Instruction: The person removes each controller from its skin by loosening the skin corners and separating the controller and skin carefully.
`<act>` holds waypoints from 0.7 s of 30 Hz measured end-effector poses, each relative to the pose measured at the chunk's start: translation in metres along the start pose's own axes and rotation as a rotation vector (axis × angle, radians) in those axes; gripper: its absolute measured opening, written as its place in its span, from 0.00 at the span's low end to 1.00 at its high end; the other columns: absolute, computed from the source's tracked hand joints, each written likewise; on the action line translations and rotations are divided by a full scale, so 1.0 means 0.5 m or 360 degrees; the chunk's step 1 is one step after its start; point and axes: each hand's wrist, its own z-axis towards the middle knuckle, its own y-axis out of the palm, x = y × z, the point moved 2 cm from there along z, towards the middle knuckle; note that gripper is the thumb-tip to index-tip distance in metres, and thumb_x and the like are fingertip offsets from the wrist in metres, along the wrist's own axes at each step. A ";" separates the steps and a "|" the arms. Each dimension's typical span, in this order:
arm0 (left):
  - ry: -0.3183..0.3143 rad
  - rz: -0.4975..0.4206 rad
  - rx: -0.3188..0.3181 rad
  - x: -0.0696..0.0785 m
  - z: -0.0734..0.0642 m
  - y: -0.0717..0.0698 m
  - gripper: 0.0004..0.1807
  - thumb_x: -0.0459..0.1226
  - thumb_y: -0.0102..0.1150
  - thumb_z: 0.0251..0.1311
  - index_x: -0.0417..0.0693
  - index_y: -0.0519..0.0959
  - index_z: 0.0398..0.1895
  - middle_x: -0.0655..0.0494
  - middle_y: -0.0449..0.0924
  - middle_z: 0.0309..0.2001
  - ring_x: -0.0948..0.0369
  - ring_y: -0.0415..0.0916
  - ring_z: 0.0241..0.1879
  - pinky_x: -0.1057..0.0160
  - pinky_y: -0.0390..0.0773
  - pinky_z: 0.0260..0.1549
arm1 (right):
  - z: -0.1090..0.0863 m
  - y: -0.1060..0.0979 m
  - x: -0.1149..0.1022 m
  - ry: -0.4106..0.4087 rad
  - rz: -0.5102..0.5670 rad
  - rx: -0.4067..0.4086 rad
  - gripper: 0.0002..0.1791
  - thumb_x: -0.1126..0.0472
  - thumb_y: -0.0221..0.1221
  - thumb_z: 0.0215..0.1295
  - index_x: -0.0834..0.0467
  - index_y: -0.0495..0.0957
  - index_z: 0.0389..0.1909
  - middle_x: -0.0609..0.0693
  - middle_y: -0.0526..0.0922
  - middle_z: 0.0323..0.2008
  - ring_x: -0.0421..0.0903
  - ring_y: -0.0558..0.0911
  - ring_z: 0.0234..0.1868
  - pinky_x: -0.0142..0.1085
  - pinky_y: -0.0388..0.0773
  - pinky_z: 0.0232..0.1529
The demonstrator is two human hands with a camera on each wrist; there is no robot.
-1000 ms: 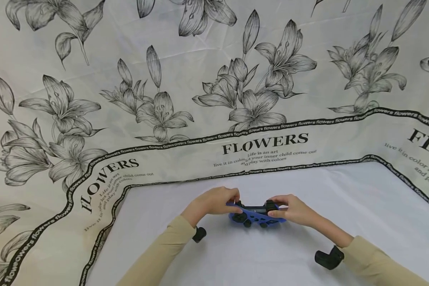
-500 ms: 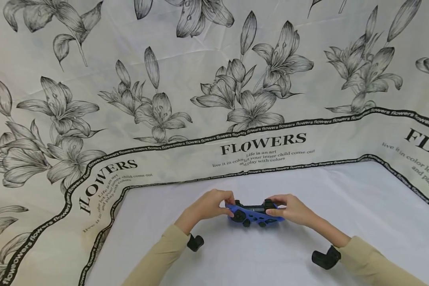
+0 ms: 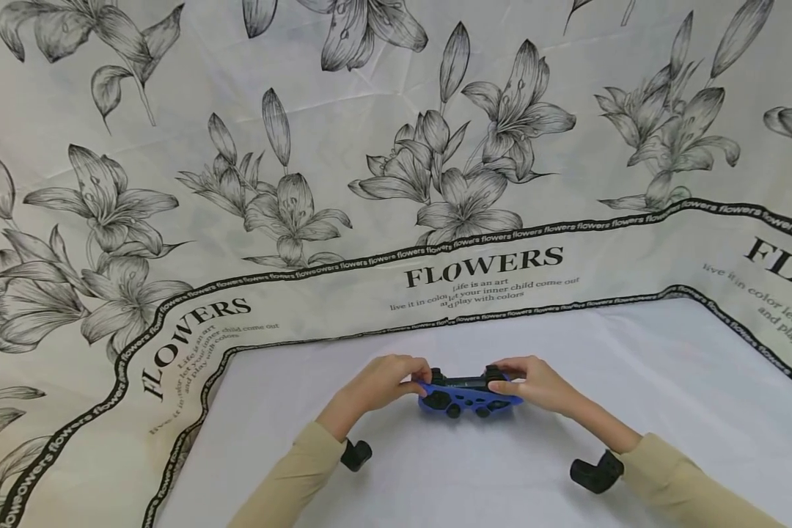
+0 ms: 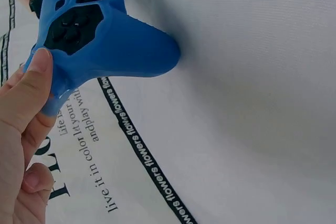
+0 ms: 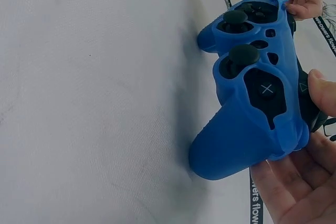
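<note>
A black game controller (image 3: 465, 382) in a blue silicone cover (image 3: 477, 397) is held between both hands over the white cloth. My left hand (image 3: 384, 380) pinches the cover's edge at the left shoulder; in the left wrist view the blue edge (image 4: 55, 103) stretches out between thumb and fingers. On the other side my right hand (image 3: 536, 385) grips the controller, its thumb on the bare black part near the triangle button (image 5: 303, 86), fingers beneath. Black shoulder parts show above the cover along the back. Both thumbsticks (image 5: 244, 54) poke through its holes.
White cloth (image 3: 462, 477) covers the table. Behind it rises a flower-printed fabric (image 3: 343, 147) with a lettered black-edged border. Black camera mounts (image 3: 597, 473) hang under both wrists, close to the tan sleeves (image 3: 686, 484).
My left hand has drawn back a little to the left and lower, now pinching the cover's corner. The right hand stays on the controller, which has shifted slightly left in view.
</note>
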 end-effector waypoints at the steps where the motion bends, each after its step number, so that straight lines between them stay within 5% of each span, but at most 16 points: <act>1: -0.0002 0.0014 0.0004 0.001 -0.002 -0.001 0.09 0.45 0.64 0.56 0.53 0.78 0.38 0.64 0.84 0.36 0.69 0.80 0.39 0.71 0.77 0.42 | 0.001 0.001 0.000 -0.0002 -0.0003 -0.0003 0.32 0.50 0.62 0.62 0.71 0.73 0.57 0.64 0.81 0.52 0.59 0.81 0.52 0.52 0.77 0.53; 12: -0.0042 0.0078 -0.0070 -0.003 -0.013 0.003 0.19 0.40 0.74 0.43 0.50 0.80 0.40 0.59 0.81 0.34 0.62 0.78 0.35 0.70 0.76 0.37 | 0.003 0.004 0.001 0.0025 -0.0014 -0.0023 0.30 0.50 0.62 0.62 0.70 0.74 0.56 0.66 0.79 0.54 0.60 0.80 0.53 0.51 0.78 0.52; 21: 0.0185 0.0214 0.0079 -0.006 -0.023 0.015 0.09 0.41 0.67 0.51 0.53 0.81 0.36 0.63 0.83 0.33 0.69 0.80 0.33 0.75 0.77 0.36 | 0.011 -0.002 0.012 0.0061 -0.0008 -0.0011 0.31 0.49 0.62 0.62 0.69 0.74 0.56 0.67 0.78 0.54 0.60 0.80 0.53 0.50 0.78 0.52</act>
